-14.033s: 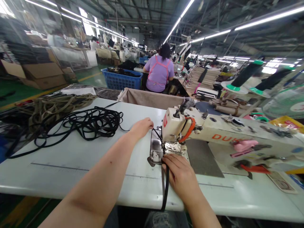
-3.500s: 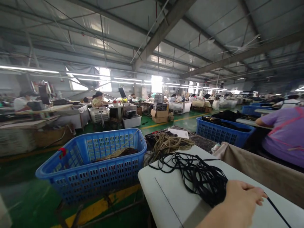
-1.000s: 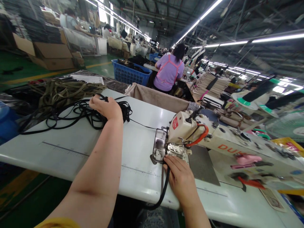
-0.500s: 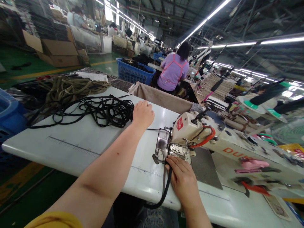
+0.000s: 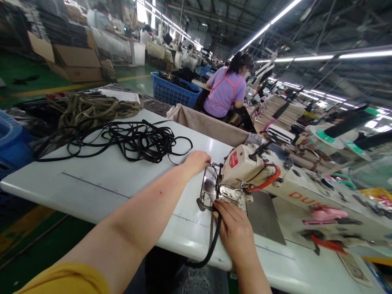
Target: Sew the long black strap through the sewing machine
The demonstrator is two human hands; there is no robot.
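We note right hand (image 5: pixel 235 223) gripping black strip (image 5: pixel 216 240) draped over near edge of counter (image 5: pixel 76 200); left hand (image 5: pixel 197 161), fingertips partly hidden, apparently pinching it farther back.

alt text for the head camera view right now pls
At a sewing machine, a person's right hand rests on a black strip at the near side while the left hand pinches it at the far side. A tangle of black strips lies on the pale table to the left; beyond, a co-worker in purple is near a blue basket.
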